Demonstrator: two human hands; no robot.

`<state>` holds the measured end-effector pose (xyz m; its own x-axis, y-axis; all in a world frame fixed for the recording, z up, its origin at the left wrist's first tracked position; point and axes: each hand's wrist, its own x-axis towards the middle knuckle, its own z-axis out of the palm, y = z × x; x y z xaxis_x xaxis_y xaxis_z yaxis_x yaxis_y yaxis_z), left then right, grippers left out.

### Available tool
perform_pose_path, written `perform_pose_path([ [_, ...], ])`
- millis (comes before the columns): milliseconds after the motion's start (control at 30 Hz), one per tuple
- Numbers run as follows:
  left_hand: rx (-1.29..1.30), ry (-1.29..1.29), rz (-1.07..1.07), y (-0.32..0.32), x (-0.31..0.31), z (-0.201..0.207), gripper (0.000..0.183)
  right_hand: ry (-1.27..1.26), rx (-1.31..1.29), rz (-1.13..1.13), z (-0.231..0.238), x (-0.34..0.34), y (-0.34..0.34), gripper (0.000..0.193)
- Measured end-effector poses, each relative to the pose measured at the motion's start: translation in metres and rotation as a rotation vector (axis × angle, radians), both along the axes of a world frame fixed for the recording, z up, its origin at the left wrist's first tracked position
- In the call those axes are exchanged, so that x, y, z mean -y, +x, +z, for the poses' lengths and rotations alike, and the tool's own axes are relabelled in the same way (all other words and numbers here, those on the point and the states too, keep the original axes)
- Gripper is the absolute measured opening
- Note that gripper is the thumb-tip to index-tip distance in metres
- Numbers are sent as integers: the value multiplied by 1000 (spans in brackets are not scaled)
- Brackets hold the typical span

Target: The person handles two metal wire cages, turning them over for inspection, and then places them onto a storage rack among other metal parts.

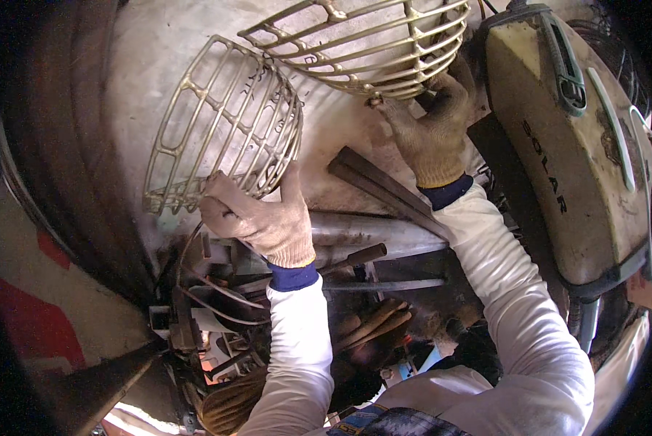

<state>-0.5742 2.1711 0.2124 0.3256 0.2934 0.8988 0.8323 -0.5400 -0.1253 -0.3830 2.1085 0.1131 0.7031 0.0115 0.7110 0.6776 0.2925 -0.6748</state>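
Two curved metal cages of welded, brass-coloured bars lean side by side over a pale, scuffed surface with dark handwritten marks. My left hand [260, 221], in a beige knit glove, grips the lower edge of the left cage [201, 94], thumb to its right and fingers curled at its left. The right cage [415, 33] sits higher, and its top is cut off by the picture's edge. My right hand [435, 138], gloved alike, is closed at that cage's lower right end; its fingertips are partly hidden in shadow.
A dirty yellowish machine [565, 160] with a handle and pale cables stands at the right. Below the cages lie a dark angle bar [384, 185] and a grey pipe [380, 231]. Tools and cables clutter the space near my body. A dark, upright sheet [57, 109] borders the left.
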Motion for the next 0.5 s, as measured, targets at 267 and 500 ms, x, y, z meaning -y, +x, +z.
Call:
perform_pose_path([
  [267, -1, 59, 38, 1, 1, -3, 100, -11, 77, -96, -1, 0, -1, 47],
  [500, -45, 112, -17, -6, -10, -5, 104, 265, -158, 168, -1, -10, -2, 50],
])
